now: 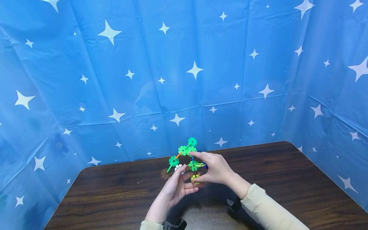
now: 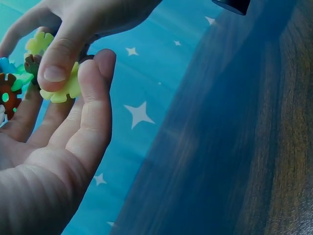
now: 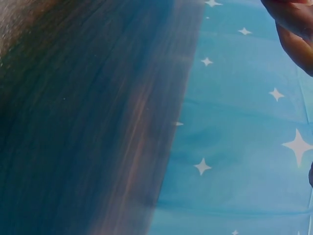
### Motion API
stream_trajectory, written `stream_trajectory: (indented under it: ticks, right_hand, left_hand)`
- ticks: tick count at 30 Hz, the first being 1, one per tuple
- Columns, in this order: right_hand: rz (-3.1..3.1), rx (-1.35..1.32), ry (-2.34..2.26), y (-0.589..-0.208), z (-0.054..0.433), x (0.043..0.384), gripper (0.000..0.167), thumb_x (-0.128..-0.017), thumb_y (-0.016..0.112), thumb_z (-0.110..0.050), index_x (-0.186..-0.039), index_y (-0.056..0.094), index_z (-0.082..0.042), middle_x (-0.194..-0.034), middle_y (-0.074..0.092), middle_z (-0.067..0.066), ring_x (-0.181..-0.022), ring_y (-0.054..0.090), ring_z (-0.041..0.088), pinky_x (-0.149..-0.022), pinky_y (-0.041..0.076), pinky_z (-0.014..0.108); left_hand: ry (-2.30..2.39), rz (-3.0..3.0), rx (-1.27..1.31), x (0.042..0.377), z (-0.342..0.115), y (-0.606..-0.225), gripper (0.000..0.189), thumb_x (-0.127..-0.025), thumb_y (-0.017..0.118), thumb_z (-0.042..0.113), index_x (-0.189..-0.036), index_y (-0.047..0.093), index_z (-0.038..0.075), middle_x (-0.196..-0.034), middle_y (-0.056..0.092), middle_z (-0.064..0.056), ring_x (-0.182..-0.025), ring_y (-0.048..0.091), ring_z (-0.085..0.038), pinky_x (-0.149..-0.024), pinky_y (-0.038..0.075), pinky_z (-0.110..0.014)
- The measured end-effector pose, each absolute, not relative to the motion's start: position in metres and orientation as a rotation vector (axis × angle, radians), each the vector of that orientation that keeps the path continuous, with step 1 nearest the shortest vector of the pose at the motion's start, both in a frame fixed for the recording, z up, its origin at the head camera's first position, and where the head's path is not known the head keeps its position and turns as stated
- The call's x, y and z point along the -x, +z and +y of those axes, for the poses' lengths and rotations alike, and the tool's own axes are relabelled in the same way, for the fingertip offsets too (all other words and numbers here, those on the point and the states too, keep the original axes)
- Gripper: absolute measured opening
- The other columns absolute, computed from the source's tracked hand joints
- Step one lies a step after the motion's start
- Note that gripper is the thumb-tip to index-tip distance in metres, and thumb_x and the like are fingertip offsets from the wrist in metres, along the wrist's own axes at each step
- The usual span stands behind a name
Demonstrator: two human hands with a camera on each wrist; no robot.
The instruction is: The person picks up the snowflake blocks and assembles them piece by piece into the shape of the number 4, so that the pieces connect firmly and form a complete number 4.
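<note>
A construction of interlocking notched plastic discs, mostly green with white, brown, orange, blue and yellow pieces, is held above the table. My left hand supports it from below and the left, thumb at the white disc and fingers curled beneath. From the right, my right hand pinches a yellow disc low on the construction, its forefinger reaching to the upper green discs. In the left wrist view, the right thumb presses the yellow disc beside the left fingertips. Only part of a hand enters the right wrist view.
The dark wood-grain table spreads under both hands. A blue curtain with white stars rises behind the table and along its sides. Black straps sit at the wrists, below pale sleeves.
</note>
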State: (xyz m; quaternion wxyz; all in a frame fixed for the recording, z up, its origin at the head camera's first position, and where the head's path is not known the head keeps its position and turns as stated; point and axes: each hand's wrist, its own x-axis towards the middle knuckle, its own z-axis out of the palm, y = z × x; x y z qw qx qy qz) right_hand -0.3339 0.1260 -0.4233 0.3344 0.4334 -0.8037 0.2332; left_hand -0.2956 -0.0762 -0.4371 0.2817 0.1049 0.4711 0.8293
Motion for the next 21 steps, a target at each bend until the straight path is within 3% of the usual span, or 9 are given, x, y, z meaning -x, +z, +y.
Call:
stream_trajectory:
  ticks: [4,11,21]
  right_hand:
    - [-2.116,-1.133,0.651,-0.4225,0.1265,0.3337,0.09,-0.057,0.093,-0.043,-0.133,0.055,-0.015,-0.118,0.067,0.002,-0.1,0.066,0.014,-0.081,0.054,0.03]
    - [-2.113,-1.139,0.694,-0.4204,0.1262,0.3323,0.09,-0.055,0.094,-0.041,-0.132,0.055,-0.015,-0.116,0.068,0.003,-0.097,0.067,0.015,-0.076,0.054,0.03]
    - [-2.116,-1.161,0.755,-0.4164,0.1257,0.3286,0.089,-0.056,0.094,-0.037,-0.132,0.054,-0.012,-0.113,0.069,0.008,-0.091,0.067,0.016,-0.072,0.054,0.031]
  left_hand:
    - [2.22,1.26,-0.281,0.2952,-0.0761,-0.4367,0.044,-0.101,0.043,0.045,-0.132,0.038,0.014,-0.115,0.064,-0.007,-0.091,0.069,-0.025,-0.081,0.055,-0.037]
    - [2.207,1.261,-0.283,0.2951,-0.077,-0.4364,0.049,-0.101,0.043,0.047,-0.132,0.037,0.01,-0.116,0.065,-0.008,-0.097,0.068,-0.03,-0.081,0.055,-0.037]
    - [2.185,1.288,-0.33,0.295,-0.0794,-0.4344,0.053,-0.101,0.041,0.049,-0.135,0.037,0.008,-0.12,0.064,-0.009,-0.092,0.07,-0.024,-0.084,0.054,-0.039]
